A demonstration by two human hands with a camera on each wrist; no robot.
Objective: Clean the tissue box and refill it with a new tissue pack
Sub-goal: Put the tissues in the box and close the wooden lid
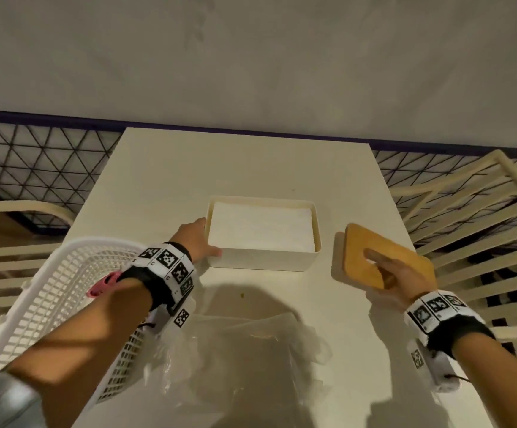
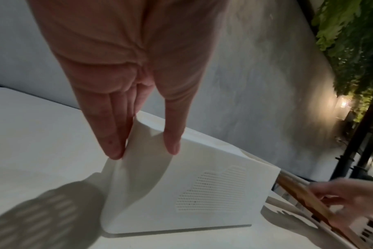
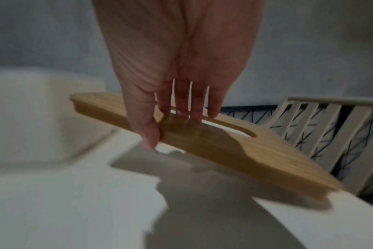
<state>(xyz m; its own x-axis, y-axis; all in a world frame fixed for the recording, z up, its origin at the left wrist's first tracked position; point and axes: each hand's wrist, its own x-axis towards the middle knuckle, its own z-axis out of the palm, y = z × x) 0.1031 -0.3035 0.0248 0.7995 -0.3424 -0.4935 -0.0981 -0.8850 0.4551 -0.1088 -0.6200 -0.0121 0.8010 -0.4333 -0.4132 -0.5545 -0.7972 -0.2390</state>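
Note:
The white tissue box stands open-topped at the table's middle, with a white tissue stack filling it. My left hand braces its near left corner: straight fingers lie on the side wall and the thumb on the front wall of the box. To the right, my right hand grips the wooden slotted lid, tilted with its far end toward the table. In the right wrist view the fingers pass into the slot of the lid, the thumb under its edge.
A crumpled clear plastic wrapper lies on the white table near its front edge. A white lattice basket with a pink item stands at the left. Slatted chairs flank the table; a wall lies behind.

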